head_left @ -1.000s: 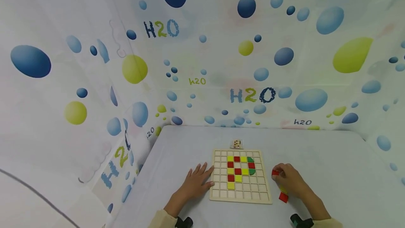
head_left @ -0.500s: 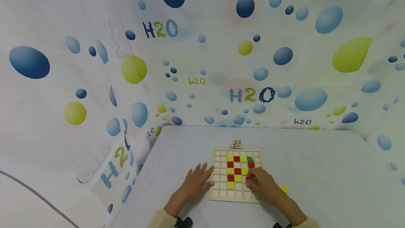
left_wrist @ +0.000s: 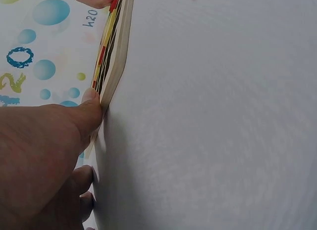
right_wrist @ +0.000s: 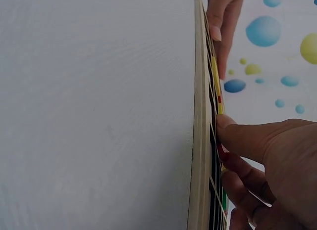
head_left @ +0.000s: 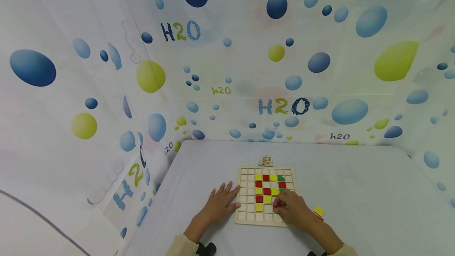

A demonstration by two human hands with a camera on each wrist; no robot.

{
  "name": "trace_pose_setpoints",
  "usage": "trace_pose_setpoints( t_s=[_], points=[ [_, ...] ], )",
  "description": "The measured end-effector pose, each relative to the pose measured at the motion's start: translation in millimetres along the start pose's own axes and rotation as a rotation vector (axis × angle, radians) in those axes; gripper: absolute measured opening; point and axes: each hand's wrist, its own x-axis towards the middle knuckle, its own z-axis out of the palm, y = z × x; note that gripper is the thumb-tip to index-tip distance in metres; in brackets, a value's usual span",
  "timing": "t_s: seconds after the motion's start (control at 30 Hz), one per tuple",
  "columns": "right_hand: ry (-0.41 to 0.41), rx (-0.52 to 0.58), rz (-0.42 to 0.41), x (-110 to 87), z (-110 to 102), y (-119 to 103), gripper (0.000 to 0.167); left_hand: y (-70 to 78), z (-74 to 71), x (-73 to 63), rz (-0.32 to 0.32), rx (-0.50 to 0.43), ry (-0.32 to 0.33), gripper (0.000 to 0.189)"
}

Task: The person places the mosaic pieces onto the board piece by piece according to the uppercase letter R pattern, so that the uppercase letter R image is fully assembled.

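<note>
A pale wooden grid board (head_left: pixel 245 216) lies on the table, with red and yellow square tiles and green rounded tiles set in its cells. Between thumb and fingers, my right hand (head_left: pixel 294 209) pinches a red square tile (head_left: pixel 275 206), low over the cells right of the lower yellow tiles. The right wrist view shows this red tile (right_wrist: pixel 221 151) close against the board's face. My left hand (head_left: pixel 220 205) lies with fingers spread, thumb and fingertip at the board's left edge. Part of the board's lower right is hidden behind my right hand.
Right of the board, beside my right forearm, lie a yellow tile (head_left: pixel 319 211) and a partly hidden red one (head_left: pixel 320 218). A small patterned card (head_left: pixel 266 160) sits just behind the board. A white curtain (head_left: pixel 227 62) with printed bubbles stands behind the table.
My right hand has carried the red tile leftward from the table's right side to over the board, then slightly farther left. My left hand has stayed at the board's edge.
</note>
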Motion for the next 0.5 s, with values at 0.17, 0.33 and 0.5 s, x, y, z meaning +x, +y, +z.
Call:
trace_pose_setpoints(
  t_s=[0.17,0.33,0.5],
  points=[
    [-0.012,0.01,-0.086,-3.8,-3.9,2.2,0.011,0.4,0.2,-0.2,-0.005,0.004,0.0,0.068],
    [-0.023,0.03,-0.132,-5.9,-5.5,4.6,0.009,0.1,0.7,0.5,-0.007,-0.001,0.002,0.068],
    [-0.05,0.064,-0.151,-7.3,-7.0,7.5,0.009,-0.9,1.0,1.8,-0.004,-0.004,0.006,0.068]
  ],
)
